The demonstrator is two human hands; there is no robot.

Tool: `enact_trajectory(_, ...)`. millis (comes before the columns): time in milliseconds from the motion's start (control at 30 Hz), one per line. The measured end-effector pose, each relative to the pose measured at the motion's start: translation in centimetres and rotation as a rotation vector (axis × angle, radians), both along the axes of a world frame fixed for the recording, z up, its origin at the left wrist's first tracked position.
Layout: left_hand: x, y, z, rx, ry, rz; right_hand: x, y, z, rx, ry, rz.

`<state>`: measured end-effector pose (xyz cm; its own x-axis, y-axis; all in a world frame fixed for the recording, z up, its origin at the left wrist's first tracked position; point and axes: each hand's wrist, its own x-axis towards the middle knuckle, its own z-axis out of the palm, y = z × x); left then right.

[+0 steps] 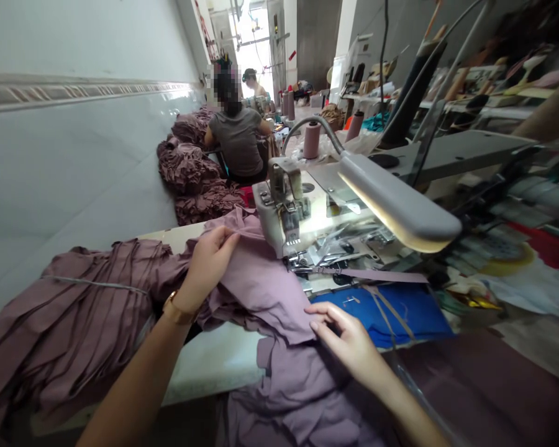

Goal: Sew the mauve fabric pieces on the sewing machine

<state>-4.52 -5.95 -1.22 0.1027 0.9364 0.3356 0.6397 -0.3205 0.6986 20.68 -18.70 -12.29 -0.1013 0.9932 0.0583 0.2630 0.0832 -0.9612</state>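
Mauve fabric point(270, 285) stretches between my two hands beside the sewing machine point(286, 205). My left hand point(214, 264), with a gold band at the wrist, is closed on the cloth's upper left part. At the lower right edge my right hand point(342, 335) pinches the same fabric between thumb and fingers. The cloth's far edge lies close to the needle area, where metal parts hide the exact contact. A narrow mauve strip point(386, 275) runs into the machine from the right. More of the fabric hangs in folds toward my lap.
A tied bundle of mauve pieces point(88, 298) lies at the left. A lit lamp point(400, 202) hangs over the machine bed. Blue cloth point(400, 310) lies right of the needle area. Ahead, a seated person point(242, 143) is beside heaped fabric point(190, 167); thread cones point(312, 139) stand behind the machine.
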Motion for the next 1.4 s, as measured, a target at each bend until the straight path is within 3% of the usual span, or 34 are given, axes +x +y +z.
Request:
enact_trajectory(233,-0.9,3.7,0.6,0.051,-0.017,0.006,-1.3,2.7,0.6,0.201,-0.242,-0.054)
enact_trajectory(400,-1.0,6.3,2.2,0.112,0.006,-0.016,-0.7,3.2,0.9,0.404,-0.423,-0.012)
enact_trajectory(533,-1.3,8.3,3.4,0.179,0.087,0.005,-0.9,4.0,2.4,0.364,-0.656,0.034)
enact_trajectory(633,-2.1,8.6,3.2,0.248,0.184,0.099,-1.5,4.8,3.7,0.31,-0.805,0.063)
enact_trajectory(733,-3.5,5.8,2.3,0.249,0.207,0.271,-1.7,4.6,4.1,0.282,-0.75,0.052)
enact_trajectory(833,-4.6,-1.1,1.0,0.102,-0.029,0.432,-1.7,3.2,3.7,0.18,-0.44,0.04)
enact_trajectory(933,-5.1,-9.7,0.2,-0.25,-0.436,0.306,-3.0,1.5,2.7,-0.045,-0.005,0.105)
enact_trajectory(1000,-5.6,-14.1,0.0,-0.391,-0.499,0.312,-4.9,0.7,1.8,-0.187,0.298,0.196)
enact_trajectory(1067,-6.1,-16.3,-0.3,-0.342,-0.37,0.385,-7.2,0.5,0.6,-0.278,0.544,0.262)
enact_trajectory(1167,-5.9,-15.4,-1.0,-0.051,0.134,0.502,-10.5,0.2,-0.9,-0.341,0.781,0.158)
enact_trajectory(1233,-4.5,-13.2,-1.7,0.142,0.411,0.322,-11.6,-0.2,-1.2,-0.358,0.87,0.098)
enact_trajectory(1333,-0.9,-9.6,-3.2,0.284,0.532,-0.348,-10.6,-1.5,-0.6,-0.39,0.926,0.122)
enact_trajectory(1400,1.5,-7.8,-4.2,0.308,0.554,-0.642,-8.2,-2.3,0.1,-0.426,0.915,0.17)
